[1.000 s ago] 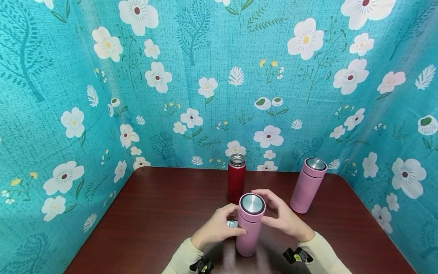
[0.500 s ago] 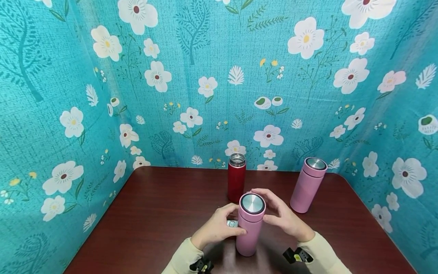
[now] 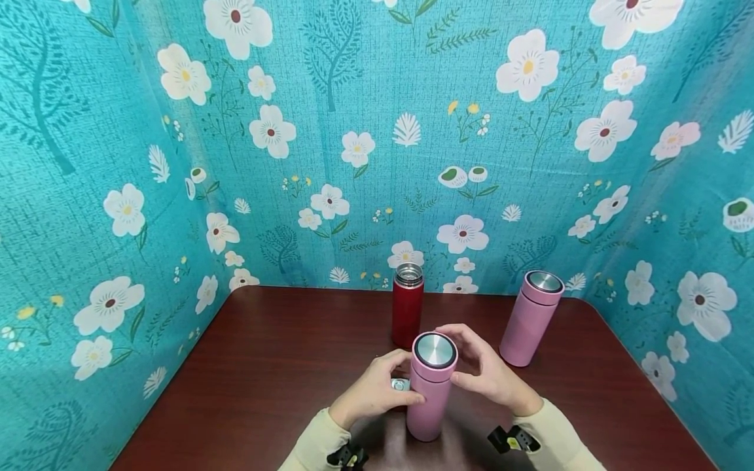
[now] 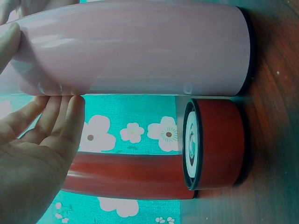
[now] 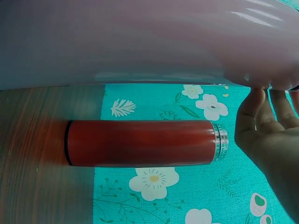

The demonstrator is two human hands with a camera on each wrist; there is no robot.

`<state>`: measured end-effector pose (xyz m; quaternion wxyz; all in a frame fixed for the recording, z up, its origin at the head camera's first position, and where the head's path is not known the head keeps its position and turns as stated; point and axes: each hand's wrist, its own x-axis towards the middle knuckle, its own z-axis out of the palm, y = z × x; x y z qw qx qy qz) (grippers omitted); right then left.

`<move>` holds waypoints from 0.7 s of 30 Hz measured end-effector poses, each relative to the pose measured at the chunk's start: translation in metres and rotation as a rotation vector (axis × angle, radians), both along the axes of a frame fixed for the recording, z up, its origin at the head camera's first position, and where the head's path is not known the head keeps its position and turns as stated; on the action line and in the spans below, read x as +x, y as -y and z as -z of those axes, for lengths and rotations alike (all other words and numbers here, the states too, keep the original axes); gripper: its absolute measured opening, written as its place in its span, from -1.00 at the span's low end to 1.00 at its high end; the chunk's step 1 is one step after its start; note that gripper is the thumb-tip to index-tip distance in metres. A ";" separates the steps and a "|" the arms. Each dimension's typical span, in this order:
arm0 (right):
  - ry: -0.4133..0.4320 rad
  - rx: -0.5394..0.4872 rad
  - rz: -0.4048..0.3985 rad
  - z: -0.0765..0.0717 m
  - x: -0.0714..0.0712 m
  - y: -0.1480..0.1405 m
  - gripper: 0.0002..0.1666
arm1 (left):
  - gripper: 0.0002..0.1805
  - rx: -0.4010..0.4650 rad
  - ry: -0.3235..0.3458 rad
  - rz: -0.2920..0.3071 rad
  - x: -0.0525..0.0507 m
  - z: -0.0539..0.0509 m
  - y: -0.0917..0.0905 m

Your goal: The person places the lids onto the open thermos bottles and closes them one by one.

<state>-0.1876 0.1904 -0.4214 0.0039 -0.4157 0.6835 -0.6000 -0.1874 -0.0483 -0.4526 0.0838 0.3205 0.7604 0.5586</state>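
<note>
An upright pink bottle (image 3: 429, 399) with a silver-topped lid (image 3: 434, 350) stands near the front of the table. My left hand (image 3: 374, 387) grips its body from the left, thumb in front and fingers behind, as the left wrist view shows with the hand (image 4: 37, 154) against the bottle (image 4: 140, 51). My right hand (image 3: 491, 373) holds the upper part near the lid from the right; in the right wrist view its fingertips touch the bottle (image 5: 140, 42). A red cap (image 4: 219, 143) stands on the table beside the bottle, mostly hidden behind it in the head view.
Behind stands a red bottle (image 3: 407, 314) without its cap, its metal neck showing. Another pink bottle (image 3: 527, 325) stands at the back right of the dark wooden table (image 3: 265, 360). A flowered turquoise cloth (image 3: 353, 98) hangs around the back and sides.
</note>
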 end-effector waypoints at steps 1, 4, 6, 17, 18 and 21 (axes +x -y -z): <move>-0.002 -0.001 0.002 0.000 0.000 0.000 -0.31 | -0.44 0.001 -0.002 -0.001 0.002 -0.004 0.000; -0.013 -0.003 0.006 -0.001 0.000 0.000 -0.30 | -0.44 -0.001 -0.004 -0.002 0.009 -0.017 0.001; -0.027 -0.004 0.000 -0.002 0.000 0.000 -0.30 | -0.45 -0.006 -0.002 -0.002 0.013 -0.025 0.001; -0.023 -0.043 -0.087 -0.004 -0.001 0.001 -0.34 | -0.41 -0.011 0.004 -0.009 0.001 -0.002 0.000; -0.020 -0.039 -0.081 -0.004 -0.001 0.000 -0.33 | -0.40 -0.014 0.007 -0.010 -0.001 0.003 -0.001; -0.017 -0.025 -0.054 -0.003 0.000 0.000 -0.32 | -0.41 -0.012 0.003 -0.004 -0.002 0.006 0.000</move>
